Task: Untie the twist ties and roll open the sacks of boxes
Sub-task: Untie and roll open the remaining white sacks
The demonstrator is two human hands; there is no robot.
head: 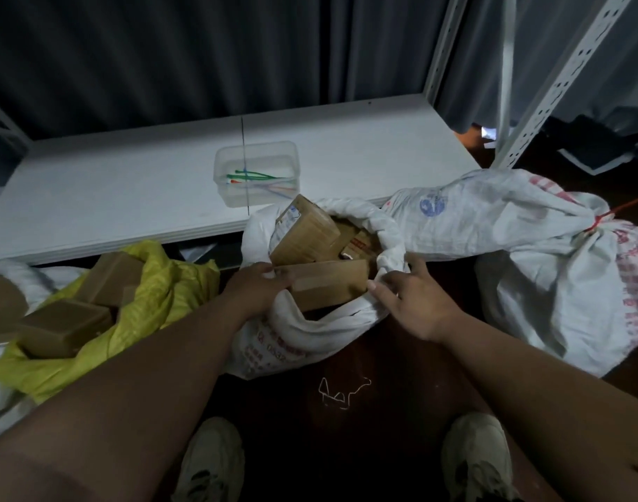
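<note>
Centre of view: open white sack (303, 331) on the dark floor (382, 356), mouth rolled back into a thick cuff, brown cardboard boxes visible inside. Nearest box (328, 284) lying level across the mouth, strip of clear tape along its top; taller box (306, 230) behind it, tilted toward the left.

Left hand (254, 286): at the left rim of the sack, fingers curled onto the left end of the nearest box (thumb position not discernible).

Right hand (409, 302): at the right rim, fingers bent down into the rolled cloth of the cuff, index finger extended toward the box corner; whether cloth is actually pinched cannot be told.

Right of centre: second white sack (527, 255), closed, neck bound with a red tie (598, 221), resting against the open sack's right side.

Left of centre: yellow sack (158, 302), open, several brown boxes (67, 327) exposed in it.

Behind the sacks: white surface (110, 197) carrying a clear plastic tub (255, 173) with green, red and pale ties inside. Slotted white rack upright (563, 77) at the upper right.

Bottom edge: two light-coloured shoes (473, 461) on the floor (a thin white string loop (341, 393) lying between shoes and sack).
</note>
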